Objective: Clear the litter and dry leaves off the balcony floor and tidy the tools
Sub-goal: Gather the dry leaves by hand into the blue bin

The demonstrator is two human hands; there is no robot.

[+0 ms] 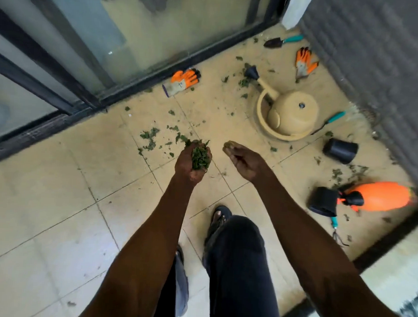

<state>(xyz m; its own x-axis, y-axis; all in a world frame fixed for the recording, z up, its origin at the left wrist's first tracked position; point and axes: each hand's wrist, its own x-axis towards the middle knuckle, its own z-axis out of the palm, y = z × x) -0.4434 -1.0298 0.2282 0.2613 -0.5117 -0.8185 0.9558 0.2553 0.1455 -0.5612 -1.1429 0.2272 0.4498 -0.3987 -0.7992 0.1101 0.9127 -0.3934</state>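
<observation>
My left hand (193, 161) grips a bunch of green leaves (199, 156) above the tiled balcony floor (59, 212). Just to its right my right hand (244, 160) is held palm up with loosely curled fingers; a small pale scrap at its fingertips is blurred. More leaf bits (149, 137) lie scattered on the tiles beyond my hands, and others lie around the watering can (291, 111) and near the orange sprayer (379, 196).
Orange gloves (182, 82) (305, 62), a trowel (282, 41), a teal-handled tool (332, 120), a hand rake (335, 230) and two tipped black pots (340, 150) (323, 204) lie about. The can sits in a beige basin (263, 123). Glass door left, grey wall right.
</observation>
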